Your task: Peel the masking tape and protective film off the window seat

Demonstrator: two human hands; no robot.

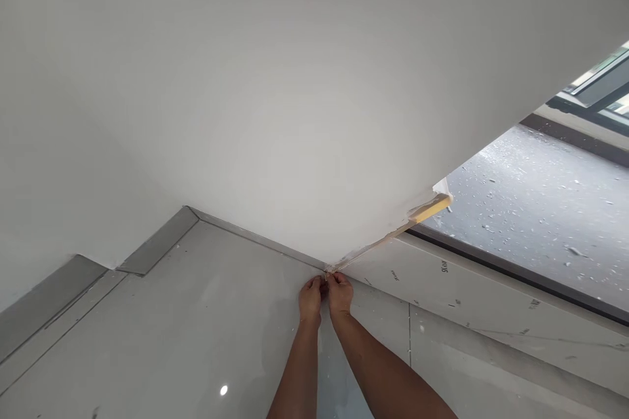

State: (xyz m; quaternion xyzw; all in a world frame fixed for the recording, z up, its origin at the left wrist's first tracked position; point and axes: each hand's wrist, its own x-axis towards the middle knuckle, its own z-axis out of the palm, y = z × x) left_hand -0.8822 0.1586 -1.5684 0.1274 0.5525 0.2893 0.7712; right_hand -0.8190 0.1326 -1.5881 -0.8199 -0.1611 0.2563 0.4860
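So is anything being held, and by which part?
Cannot be told: left hand and right hand are close together at the wall corner, fingers hiding any hold.

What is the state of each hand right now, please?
Left hand: curled at the foot of the wall; whether it holds anything cannot be told.
Right hand: curled beside the left; its grip cannot be told either.
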